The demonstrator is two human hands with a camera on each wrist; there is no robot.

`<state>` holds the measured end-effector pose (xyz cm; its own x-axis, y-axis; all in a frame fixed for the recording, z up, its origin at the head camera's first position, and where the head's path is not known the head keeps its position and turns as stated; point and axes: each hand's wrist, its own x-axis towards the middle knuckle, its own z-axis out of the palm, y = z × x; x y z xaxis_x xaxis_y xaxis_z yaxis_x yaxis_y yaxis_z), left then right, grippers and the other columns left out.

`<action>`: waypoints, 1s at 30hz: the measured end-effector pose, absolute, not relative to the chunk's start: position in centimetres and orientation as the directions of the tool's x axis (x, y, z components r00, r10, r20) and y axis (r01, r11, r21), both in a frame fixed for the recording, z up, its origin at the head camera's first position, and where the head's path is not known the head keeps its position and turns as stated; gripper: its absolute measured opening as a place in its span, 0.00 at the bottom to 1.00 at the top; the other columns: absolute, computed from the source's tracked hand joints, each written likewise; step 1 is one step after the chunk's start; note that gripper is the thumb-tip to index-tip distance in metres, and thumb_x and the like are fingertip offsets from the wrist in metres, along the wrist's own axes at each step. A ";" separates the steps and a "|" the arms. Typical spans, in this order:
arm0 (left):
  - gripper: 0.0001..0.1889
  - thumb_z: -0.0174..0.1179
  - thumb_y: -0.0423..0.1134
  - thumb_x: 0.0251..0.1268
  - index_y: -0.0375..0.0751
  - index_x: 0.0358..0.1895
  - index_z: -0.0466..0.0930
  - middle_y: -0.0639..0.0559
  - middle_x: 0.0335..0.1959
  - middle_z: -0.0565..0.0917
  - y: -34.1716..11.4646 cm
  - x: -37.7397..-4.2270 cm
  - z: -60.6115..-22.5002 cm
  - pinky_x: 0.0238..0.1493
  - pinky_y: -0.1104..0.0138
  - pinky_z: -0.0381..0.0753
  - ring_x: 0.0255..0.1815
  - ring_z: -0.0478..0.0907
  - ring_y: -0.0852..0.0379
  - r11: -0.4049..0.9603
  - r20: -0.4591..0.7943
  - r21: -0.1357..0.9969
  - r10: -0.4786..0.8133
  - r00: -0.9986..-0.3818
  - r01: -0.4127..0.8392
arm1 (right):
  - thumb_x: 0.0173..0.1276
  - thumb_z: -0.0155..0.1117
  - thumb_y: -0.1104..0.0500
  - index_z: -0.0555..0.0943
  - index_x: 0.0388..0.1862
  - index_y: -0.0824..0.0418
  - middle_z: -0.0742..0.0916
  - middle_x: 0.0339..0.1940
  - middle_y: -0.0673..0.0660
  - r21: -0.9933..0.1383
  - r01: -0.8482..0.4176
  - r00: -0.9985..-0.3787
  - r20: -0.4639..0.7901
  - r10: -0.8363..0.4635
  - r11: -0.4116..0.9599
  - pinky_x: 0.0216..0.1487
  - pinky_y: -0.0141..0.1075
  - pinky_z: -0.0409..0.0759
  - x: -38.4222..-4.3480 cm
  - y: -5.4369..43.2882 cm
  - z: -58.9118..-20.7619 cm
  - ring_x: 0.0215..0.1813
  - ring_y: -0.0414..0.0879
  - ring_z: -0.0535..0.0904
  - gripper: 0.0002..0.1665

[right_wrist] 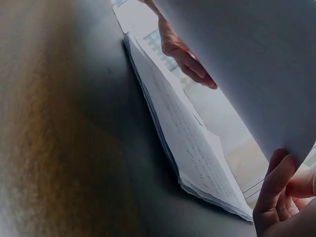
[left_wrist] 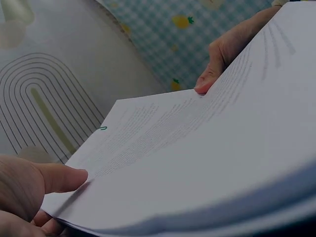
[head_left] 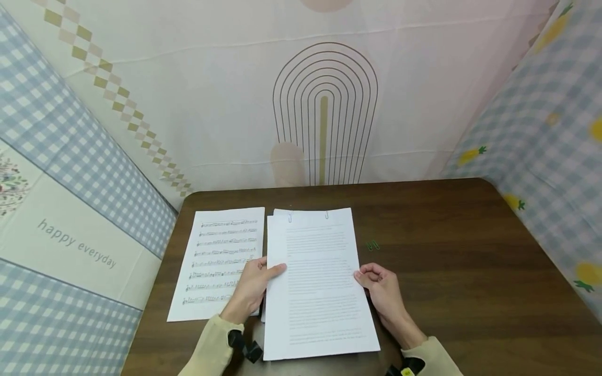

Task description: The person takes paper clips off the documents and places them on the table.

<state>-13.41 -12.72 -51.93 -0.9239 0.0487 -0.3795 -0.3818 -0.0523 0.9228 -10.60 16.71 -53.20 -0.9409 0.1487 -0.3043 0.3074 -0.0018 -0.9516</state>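
Printed paper sheets (head_left: pixel 324 282) are held between my two hands, lifted at a slant off the table. My left hand (head_left: pixel 254 284) pinches their left edge, thumb (left_wrist: pixel 64 177) lying on the top page and fingers beneath. At the right edge, my right hand (head_left: pixel 380 287) grips the paper between thumb and curled fingers, as the right wrist view shows from below. Two paper clips (head_left: pixel 326 214) sit along the top edge; one clip (left_wrist: pixel 102 128) looks green in the left wrist view. Under the raised sheets lies a stack of papers (right_wrist: pixel 170 113), mostly hidden from the head view.
Sheet music (head_left: pixel 221 261) lies to the left, partly behind my left hand. Two loose green paper clips (head_left: pixel 373 245) rest on the brown table (head_left: pixel 461 261), right of the papers. A patterned cloth (head_left: pixel 226 104) hangs behind, with checked cloths at both sides.
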 end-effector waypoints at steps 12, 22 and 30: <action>0.19 0.65 0.29 0.76 0.27 0.66 0.81 0.34 0.50 0.93 -12.8 -12.3 -52.4 0.40 0.63 0.94 0.42 0.95 0.50 -0.004 -0.360 0.933 0.020 -0.933 -0.360 | 0.75 0.73 0.64 0.82 0.43 0.70 0.88 0.24 0.50 -0.950 0.291 -0.954 -0.279 0.112 0.113 0.30 0.31 0.79 -10.0 17.4 -53.6 0.26 0.40 0.80 0.09; 0.20 0.65 0.29 0.76 0.25 0.66 0.79 0.35 0.48 0.94 -12.5 -11.3 -52.5 0.40 0.64 0.94 0.41 0.95 0.51 -0.040 -0.356 0.933 0.031 -0.934 -0.357 | 0.77 0.73 0.59 0.80 0.68 0.69 0.95 0.42 0.55 -0.957 0.271 -0.962 -0.268 0.041 0.105 0.43 0.34 0.92 -11.7 19.3 -52.3 0.38 0.42 0.91 0.26; 0.22 0.65 0.31 0.77 0.27 0.69 0.78 0.34 0.51 0.93 -12.4 -11.2 -52.4 0.44 0.58 0.96 0.44 0.95 0.47 -0.013 -0.354 0.934 0.087 -0.931 -0.356 | 0.79 0.72 0.54 0.77 0.74 0.62 0.91 0.55 0.64 -0.969 0.131 -0.991 -0.132 0.007 0.209 0.52 0.30 0.88 -16.3 19.5 -49.2 0.46 0.40 0.89 0.30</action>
